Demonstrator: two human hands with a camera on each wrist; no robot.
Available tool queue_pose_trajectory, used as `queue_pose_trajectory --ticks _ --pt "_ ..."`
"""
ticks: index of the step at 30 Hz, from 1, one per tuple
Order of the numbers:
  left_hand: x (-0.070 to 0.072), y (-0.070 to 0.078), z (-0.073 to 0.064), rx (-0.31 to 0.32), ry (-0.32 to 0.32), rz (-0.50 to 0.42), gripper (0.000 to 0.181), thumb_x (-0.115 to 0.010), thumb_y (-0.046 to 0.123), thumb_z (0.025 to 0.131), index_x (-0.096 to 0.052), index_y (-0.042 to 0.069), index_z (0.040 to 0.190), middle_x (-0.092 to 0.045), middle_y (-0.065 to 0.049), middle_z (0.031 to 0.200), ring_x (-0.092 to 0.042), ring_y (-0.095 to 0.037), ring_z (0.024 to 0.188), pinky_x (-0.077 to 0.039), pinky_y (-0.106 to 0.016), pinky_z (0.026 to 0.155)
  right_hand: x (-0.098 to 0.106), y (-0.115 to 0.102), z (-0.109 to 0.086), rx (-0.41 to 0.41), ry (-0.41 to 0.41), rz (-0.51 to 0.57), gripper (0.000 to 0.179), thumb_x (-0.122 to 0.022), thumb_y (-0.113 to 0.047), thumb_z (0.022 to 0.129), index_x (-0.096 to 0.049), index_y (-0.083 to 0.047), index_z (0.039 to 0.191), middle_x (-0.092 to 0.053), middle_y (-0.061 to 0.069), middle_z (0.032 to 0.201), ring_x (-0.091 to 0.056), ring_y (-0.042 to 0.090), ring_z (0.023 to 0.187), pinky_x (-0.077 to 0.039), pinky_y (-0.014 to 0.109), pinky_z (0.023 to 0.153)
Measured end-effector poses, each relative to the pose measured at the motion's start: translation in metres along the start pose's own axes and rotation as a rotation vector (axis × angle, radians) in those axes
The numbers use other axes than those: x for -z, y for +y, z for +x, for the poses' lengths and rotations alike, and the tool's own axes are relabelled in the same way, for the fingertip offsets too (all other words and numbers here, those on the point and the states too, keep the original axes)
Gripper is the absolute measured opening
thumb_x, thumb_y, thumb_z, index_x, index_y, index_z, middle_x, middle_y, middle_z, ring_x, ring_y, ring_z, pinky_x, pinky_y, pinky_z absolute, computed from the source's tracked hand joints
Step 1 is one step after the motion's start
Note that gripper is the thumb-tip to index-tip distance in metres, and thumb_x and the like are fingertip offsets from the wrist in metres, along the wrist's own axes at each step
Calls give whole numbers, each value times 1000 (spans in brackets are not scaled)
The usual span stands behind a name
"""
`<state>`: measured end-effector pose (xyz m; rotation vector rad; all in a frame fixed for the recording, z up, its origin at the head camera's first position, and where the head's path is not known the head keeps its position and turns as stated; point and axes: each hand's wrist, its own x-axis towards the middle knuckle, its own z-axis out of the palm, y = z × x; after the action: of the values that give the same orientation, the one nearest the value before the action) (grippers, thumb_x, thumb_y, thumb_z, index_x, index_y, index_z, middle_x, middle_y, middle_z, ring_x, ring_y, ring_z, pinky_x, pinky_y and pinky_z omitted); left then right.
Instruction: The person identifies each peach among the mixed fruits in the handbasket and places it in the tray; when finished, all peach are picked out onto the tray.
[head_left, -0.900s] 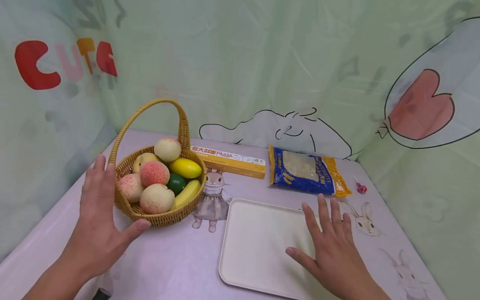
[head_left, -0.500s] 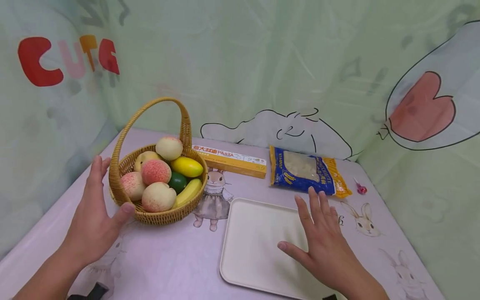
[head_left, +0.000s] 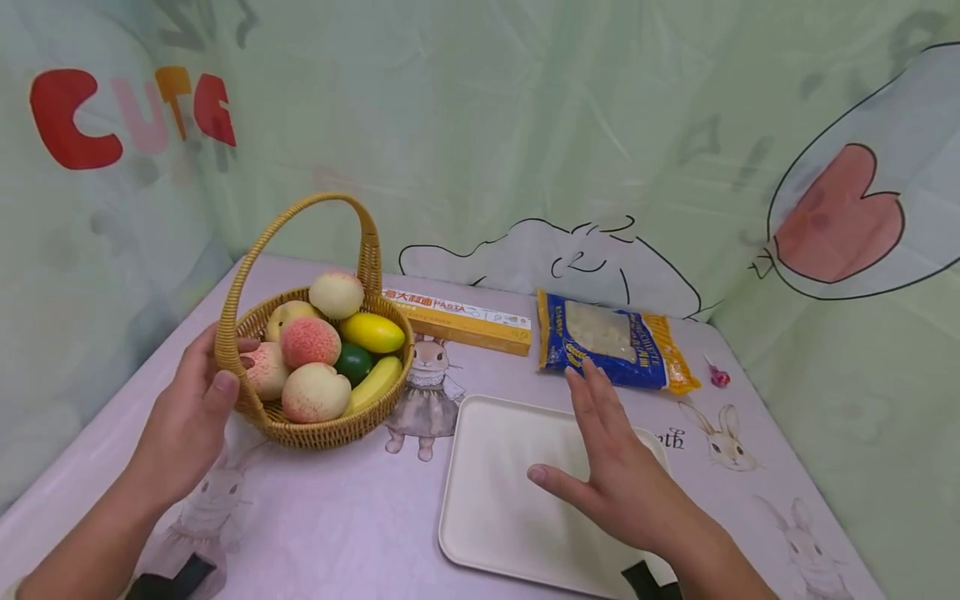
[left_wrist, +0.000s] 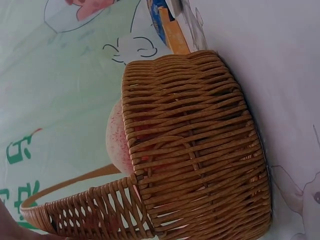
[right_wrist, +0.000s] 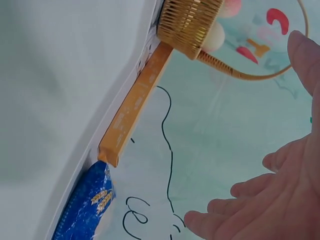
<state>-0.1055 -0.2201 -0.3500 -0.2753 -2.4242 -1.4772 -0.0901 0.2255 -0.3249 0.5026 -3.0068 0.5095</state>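
A wicker basket [head_left: 330, 435] with a tall arched handle stands at the left, filled with fruit: several peaches [head_left: 311, 340], a yellow mango-shaped fruit [head_left: 372, 333], a dark green fruit [head_left: 354, 363] and a banana [head_left: 373, 387]. My left hand [head_left: 183, 417] grips the lower left part of the handle; its fingertips show on the inner side and the thumb lies on the near side. The left wrist view shows the woven side [left_wrist: 195, 150] up close. Above a cream tray [head_left: 495, 517] my right hand [head_left: 622, 471] hovers with fingers straight, holding nothing.
Behind the tray lie an orange-and-white pasta box [head_left: 472, 327] and a blue-and-yellow pasta bag [head_left: 607, 342]. A small red-wrapped lollipop [head_left: 719, 377] is at the far right. Printed curtains [head_left: 465, 125] stand close behind and beside the table.
My left hand has moved in to the basket's handle and its fingers have gone round it. My right hand has shifted left over the tray, fingers still straight.
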Motion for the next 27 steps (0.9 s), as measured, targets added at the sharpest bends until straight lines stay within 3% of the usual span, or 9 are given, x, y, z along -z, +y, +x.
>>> queue_pose_trajectory --ticks 6,12,17,27 --pt "0 -3 5 -49 24 -26 42 -31 31 115 -42 15 152 -59 8 133 -52 -5 120 -39 -11 91 3 -7 11 29 -45 94 113 -66 -68 91 7 -28 166 6 8 175 -6 39 160 -25 70 118" --pt "0 -6 8 -31 52 -99 42 -23 31 115 -55 9 134 -65 5 113 -59 -5 109 -41 -11 92 5 -19 24 84 -80 185 109 -65 -65 93 5 -25 167 3 4 175 -8 36 161 -22 65 121" --pt "1 -8 10 25 62 -125 44 -20 30 116 -58 9 118 -64 2 102 -59 -8 101 -43 -9 93 8 -32 37 129 -117 213 109 -64 -65 95 3 -19 167 1 5 175 -8 32 161 -21 60 123" --pt "1 -13 13 112 39 -76 52 -18 38 115 -50 -2 120 -52 2 107 -49 -3 111 -41 -4 95 11 -50 66 180 -183 285 104 -66 -59 96 -3 -16 167 -8 4 174 -16 28 160 -25 58 124"
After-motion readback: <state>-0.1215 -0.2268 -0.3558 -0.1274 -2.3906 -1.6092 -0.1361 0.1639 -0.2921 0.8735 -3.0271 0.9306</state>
